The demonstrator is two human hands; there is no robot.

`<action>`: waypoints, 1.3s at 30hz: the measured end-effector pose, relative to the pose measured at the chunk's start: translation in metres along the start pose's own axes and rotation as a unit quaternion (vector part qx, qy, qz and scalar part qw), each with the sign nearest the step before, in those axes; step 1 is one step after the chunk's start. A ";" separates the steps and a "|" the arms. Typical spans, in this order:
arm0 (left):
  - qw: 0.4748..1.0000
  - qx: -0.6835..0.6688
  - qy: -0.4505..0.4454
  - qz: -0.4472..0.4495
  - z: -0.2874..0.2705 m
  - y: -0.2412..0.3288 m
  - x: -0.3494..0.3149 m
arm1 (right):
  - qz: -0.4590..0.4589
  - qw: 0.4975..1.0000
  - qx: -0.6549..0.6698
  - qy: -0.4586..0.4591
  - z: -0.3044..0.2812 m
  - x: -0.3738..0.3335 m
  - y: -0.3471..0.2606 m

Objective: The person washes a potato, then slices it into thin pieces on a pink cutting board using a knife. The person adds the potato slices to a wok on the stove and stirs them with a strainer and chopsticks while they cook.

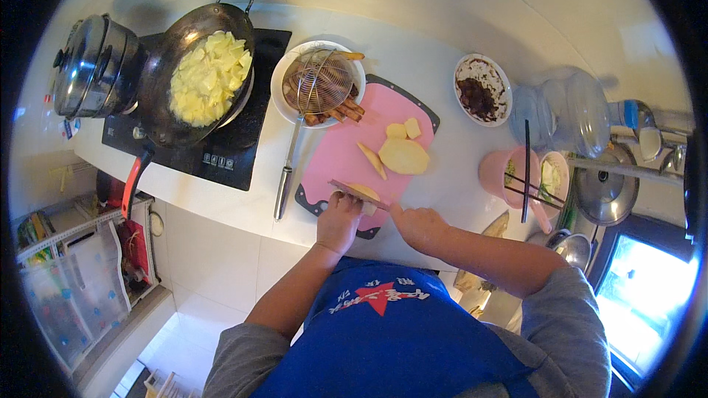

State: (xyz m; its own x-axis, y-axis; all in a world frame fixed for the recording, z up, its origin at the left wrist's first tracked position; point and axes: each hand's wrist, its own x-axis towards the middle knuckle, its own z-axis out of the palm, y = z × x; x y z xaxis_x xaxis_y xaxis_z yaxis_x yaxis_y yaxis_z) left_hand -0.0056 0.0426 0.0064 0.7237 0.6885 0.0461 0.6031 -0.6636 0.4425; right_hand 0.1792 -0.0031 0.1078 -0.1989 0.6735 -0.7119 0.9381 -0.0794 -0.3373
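My right hand (422, 228) is closed round a knife, its handle hidden in my fist. The knife blade (352, 193) reaches left across the near part of a pink cutting board (335, 151). My left hand (339, 222) curls over a pale piece of potato (368, 208) close against the blade's near side. A cut potato slice (364, 191) shows just beyond the blade. Farther up the board lie a large potato half (404, 156), a thin potato wedge (372, 160) and small potato chunks (396, 131).
At the left, a wok (158, 121) of potato slices (210, 77) stands on a black cooktop (254, 140), beside a dark pot (96, 66). A wire skimmer (318, 81) rests over a bowl (279, 92) of browned pieces. Rightward are a bowl of dark paste (483, 96), a pink container (493, 169) and chopsticks (526, 177).
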 end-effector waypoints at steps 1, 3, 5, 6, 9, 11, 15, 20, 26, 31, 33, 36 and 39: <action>1.000 -0.003 0.006 0.008 -0.001 0.000 0.000 | -0.001 1.000 -0.005 -0.005 -0.001 0.000 -0.001; 1.000 -0.010 0.018 0.023 -0.003 0.000 0.000 | -0.019 1.000 0.001 0.004 0.002 0.005 0.001; 1.000 -0.006 0.010 0.026 0.000 -0.001 -0.001 | -0.051 0.998 0.026 0.034 0.016 0.020 0.008; 1.000 -0.005 0.005 0.028 0.001 -0.001 -0.002 | -0.048 0.998 0.032 0.041 0.021 0.022 0.011; 0.999 0.024 -0.015 0.018 0.002 0.001 -0.004 | -0.042 0.997 0.033 0.056 0.044 0.031 0.022; 1.000 0.004 -0.005 0.029 0.000 -0.001 -0.004 | -0.037 0.997 0.006 0.062 0.051 0.035 0.032; 0.999 0.009 -0.009 0.029 -0.004 0.000 -0.003 | -0.050 0.996 0.040 0.069 0.034 0.031 0.021; 0.999 0.015 0.006 0.038 0.000 0.001 -0.001 | 0.004 0.998 0.026 0.063 0.037 0.036 0.019; 0.999 0.022 0.000 0.030 0.005 -0.002 -0.005 | -0.026 0.995 0.042 0.087 0.031 0.034 0.009; 0.999 0.020 0.009 0.047 0.006 -0.001 -0.001 | -0.033 0.988 0.057 0.136 0.055 0.047 0.025; 0.998 0.027 0.013 0.047 0.006 -0.005 -0.001 | -0.025 0.989 0.064 0.131 0.057 0.045 0.025; 0.999 0.027 -0.014 0.036 0.003 -0.005 -0.003 | 0.011 0.993 0.072 0.088 0.036 0.038 0.003; 0.999 0.020 0.013 0.048 0.005 -0.002 -0.004 | 0.012 0.996 0.056 0.073 0.041 0.039 0.009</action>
State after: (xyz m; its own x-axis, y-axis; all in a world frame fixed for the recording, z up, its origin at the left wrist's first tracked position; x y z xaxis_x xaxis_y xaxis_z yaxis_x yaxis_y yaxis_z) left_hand -0.0082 0.0397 0.0003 0.7696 0.6290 0.1103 0.5450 -0.7370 0.3998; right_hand 0.1677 -0.0079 0.0518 -0.1254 0.7695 -0.6263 0.9026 -0.1736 -0.3940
